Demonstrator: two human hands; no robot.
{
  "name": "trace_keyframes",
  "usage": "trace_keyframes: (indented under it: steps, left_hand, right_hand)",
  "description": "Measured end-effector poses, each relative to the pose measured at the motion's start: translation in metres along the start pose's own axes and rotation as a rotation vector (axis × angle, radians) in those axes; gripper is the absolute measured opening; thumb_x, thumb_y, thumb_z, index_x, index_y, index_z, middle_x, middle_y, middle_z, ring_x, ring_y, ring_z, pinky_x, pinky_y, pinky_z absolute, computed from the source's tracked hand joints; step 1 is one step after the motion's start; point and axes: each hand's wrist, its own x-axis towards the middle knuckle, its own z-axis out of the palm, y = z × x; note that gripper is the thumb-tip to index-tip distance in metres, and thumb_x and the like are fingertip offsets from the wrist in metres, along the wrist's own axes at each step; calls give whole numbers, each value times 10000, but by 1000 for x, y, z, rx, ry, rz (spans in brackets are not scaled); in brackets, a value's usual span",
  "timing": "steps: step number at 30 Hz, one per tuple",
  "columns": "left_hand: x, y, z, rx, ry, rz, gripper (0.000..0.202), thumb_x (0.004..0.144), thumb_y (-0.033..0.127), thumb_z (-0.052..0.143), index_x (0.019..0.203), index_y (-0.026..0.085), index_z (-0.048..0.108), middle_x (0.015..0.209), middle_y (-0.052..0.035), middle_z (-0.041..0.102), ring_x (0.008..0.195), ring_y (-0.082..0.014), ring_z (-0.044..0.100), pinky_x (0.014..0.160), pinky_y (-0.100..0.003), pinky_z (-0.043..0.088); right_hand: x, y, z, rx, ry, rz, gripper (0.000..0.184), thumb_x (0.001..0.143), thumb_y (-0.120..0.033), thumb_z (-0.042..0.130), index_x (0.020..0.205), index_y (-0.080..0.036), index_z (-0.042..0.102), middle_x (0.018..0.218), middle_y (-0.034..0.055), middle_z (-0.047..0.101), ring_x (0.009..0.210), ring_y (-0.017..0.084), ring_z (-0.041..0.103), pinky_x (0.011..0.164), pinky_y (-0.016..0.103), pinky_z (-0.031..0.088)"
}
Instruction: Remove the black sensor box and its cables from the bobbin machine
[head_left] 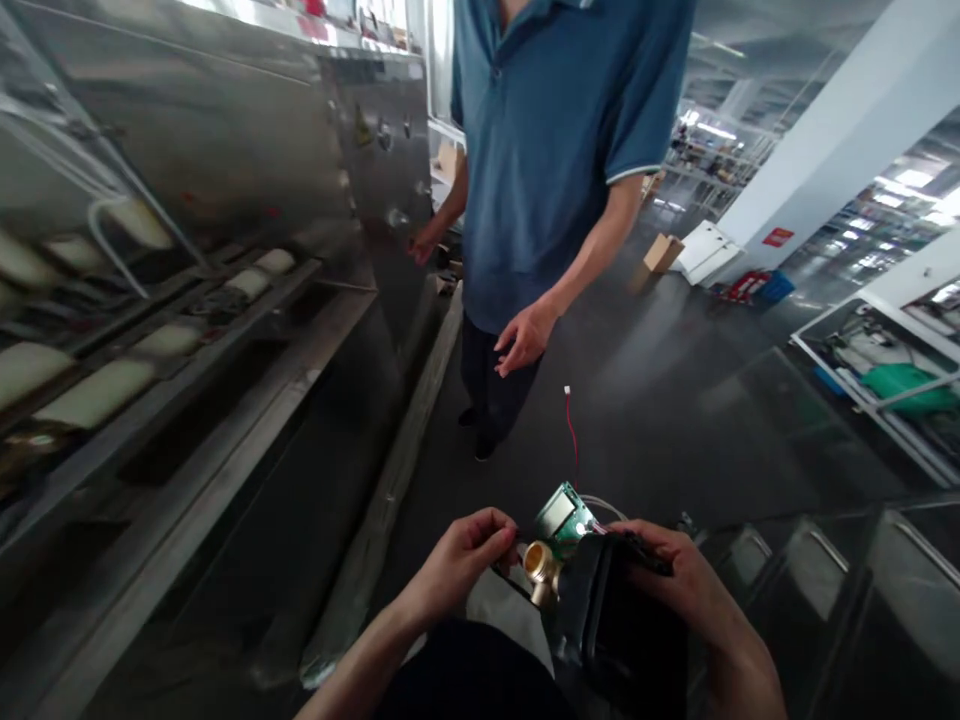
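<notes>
My right hand (671,570) grips a black housing (607,620) with a brass threaded fitting (538,565) at its left side. A green circuit board (564,515) with a small screen sticks up from the housing's top, and a thin red wire (572,430) with a white plug rises from it. My left hand (469,555) is closed at the left of the brass fitting, fingertips pinched near the board's edge. What the fingertips pinch is too small to tell.
A person in a blue polo shirt (555,140) stands just ahead, hands (525,340) loose at the sides. A long steel machine (225,200) with pale rollers runs along the left. A white pillar (825,130), cardboard boxes and racks stand at the right.
</notes>
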Motion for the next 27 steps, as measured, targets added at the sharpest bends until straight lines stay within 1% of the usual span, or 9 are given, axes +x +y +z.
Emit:
trace_keyframes:
  steps: [2, 4, 9, 12, 15, 17, 20, 24, 27]
  left_hand:
    - [42, 11, 9, 49, -9, 10, 360, 803, 484, 573, 839, 126, 561, 676, -11, 583, 609, -101, 488, 619, -231, 385]
    - [85, 22, 23, 68, -2, 14, 365, 794, 489, 579, 839, 128, 560, 652, -2, 574, 582, -96, 482, 596, -226, 380]
    - [185, 49, 61, 61, 4, 9, 379, 762, 490, 613, 843, 125, 554, 633, 11, 554, 557, -95, 486, 572, -225, 386]
    - [232, 60, 76, 70, -17, 2, 352, 795, 462, 592, 896, 126, 564, 683, 0, 577, 587, -96, 507, 592, -225, 396]
    - [270, 71, 86, 78, -46, -27, 334, 817, 446, 574, 921, 128, 572, 715, -13, 594, 618, -103, 518, 614, -227, 406]
    - [295, 79, 90, 78, -59, -44, 335, 815, 446, 579, 915, 126, 574, 720, -22, 603, 632, -109, 524, 623, -229, 407]
    - [333, 88, 90, 70, -77, -50, 331, 822, 440, 573, 926, 126, 577, 731, -29, 617, 661, -116, 536, 643, -231, 407]
    - [387, 91, 79, 56, -72, -63, 350, 814, 471, 569, 920, 138, 572, 725, -24, 625, 669, -124, 547, 655, -242, 408]
    - [429, 90, 70, 16, -28, -88, 381, 794, 498, 583, 924, 140, 563, 726, -25, 631, 681, -136, 560, 670, -254, 416]
  right_hand:
    - [14, 13, -33, 59, 25, 8, 416, 737, -378, 670, 1109, -201, 614, 1006, 62, 666, 949, 239, 597, 824, 336, 448]
    - [26, 21, -69, 108, 51, 10, 431, 729, -373, 676, 1116, -192, 613, 1016, 71, 666, 936, 240, 600, 809, 332, 454]
    - [56, 20, -156, 140, 89, -26, 424, 718, -371, 684, 1092, -179, 632, 1021, 79, 665, 926, 241, 603, 804, 330, 456]
    - [74, 18, -200, 172, 142, -45, 411, 725, -368, 676, 1087, -179, 634, 1028, 80, 663, 953, 246, 598, 827, 338, 454]
    - [92, 24, -237, 205, 221, -24, 408, 714, -370, 685, 1083, -203, 636, 1060, 76, 660, 973, 252, 599, 848, 351, 460]
    - [106, 28, -260, 206, 258, -16, 403, 699, -367, 698, 1069, -220, 643, 1070, 72, 662, 986, 259, 599, 873, 367, 457]
    - [134, 31, -294, 200, 268, -27, 406, 699, -361, 701, 1077, -229, 639, 1071, 70, 664, 998, 260, 595, 894, 379, 448]
    - [182, 29, -342, 201, 213, -42, 451, 705, -397, 690, 1104, -197, 620, 1069, 88, 664, 973, 254, 601, 868, 377, 456]
    - [220, 25, -376, 172, 180, -44, 492, 692, -430, 694, 1102, -169, 619, 1059, 105, 663, 984, 268, 597, 877, 394, 455]
